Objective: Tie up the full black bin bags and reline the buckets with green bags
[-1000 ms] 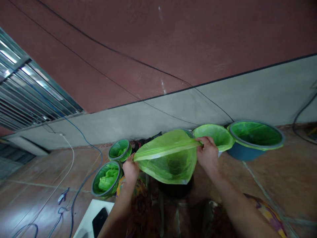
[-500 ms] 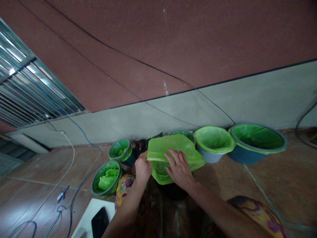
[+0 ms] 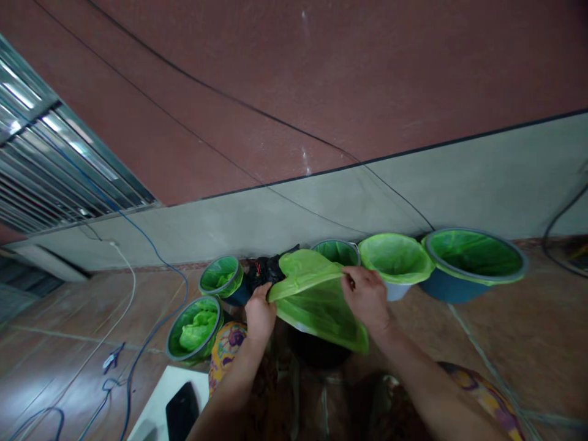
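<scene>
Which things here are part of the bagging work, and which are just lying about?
In hand: green bag, held by left hand and right hand; dark bucket beneath it.
Lying about: phone, blue cable, lined blue tub.

Brown tiled floor [image 3: 514, 331] with green-lined buckets [image 3: 473, 263], cables [image 3: 138, 355], a white board [image 3: 156, 410].

Lined buckets [image 3: 395, 257] crowd the wall; floor [image 3: 528, 318] right lies open

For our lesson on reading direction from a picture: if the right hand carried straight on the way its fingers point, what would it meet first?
The right hand points up-left along the green bag it grips. Past the bag's edge, the green-lined bucket by the wall probably comes first, though depth is unclear.
</scene>
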`<act>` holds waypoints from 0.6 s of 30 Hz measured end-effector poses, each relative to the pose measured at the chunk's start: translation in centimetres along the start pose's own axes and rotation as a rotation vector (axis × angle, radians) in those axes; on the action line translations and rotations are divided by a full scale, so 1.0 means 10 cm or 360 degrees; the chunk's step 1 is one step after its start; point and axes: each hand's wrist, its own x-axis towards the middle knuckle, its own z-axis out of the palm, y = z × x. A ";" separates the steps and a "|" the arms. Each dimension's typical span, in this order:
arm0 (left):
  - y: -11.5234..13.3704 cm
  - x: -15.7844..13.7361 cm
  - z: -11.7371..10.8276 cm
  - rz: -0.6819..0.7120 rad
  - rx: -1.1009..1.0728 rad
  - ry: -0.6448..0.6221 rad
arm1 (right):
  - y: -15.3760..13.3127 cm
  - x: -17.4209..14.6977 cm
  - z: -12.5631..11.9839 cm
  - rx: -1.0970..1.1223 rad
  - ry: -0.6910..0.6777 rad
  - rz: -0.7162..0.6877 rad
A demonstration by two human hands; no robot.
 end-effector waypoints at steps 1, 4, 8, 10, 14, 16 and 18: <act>-0.06 0.00 -0.03 -0.0029 0.0015 0.0038 | 0.08 0.01 -0.04 -0.0036 -0.0010 0.0093; -0.16 -0.02 -0.11 -0.0073 0.0033 0.0106 | 0.21 0.02 -0.13 -0.0185 -0.0186 0.0331; -0.07 -0.05 -0.14 0.0000 -0.0049 0.0141 | 0.05 -0.05 -0.13 -0.0353 -0.0361 0.0292; 0.04 -0.07 -0.12 0.0071 -0.0102 0.0140 | -0.14 -0.12 -0.07 -0.0288 -0.0410 0.0101; 0.29 -0.14 -0.06 0.0240 -0.0210 0.0092 | -0.43 -0.19 0.06 -0.0100 -0.0468 -0.0207; 0.36 -0.16 -0.04 0.0303 -0.0248 0.0073 | -0.43 -0.17 0.10 -0.0047 -0.0455 -0.0241; 0.37 -0.15 -0.03 0.0321 -0.0253 0.0077 | -0.35 -0.13 0.10 0.0000 -0.0407 -0.0221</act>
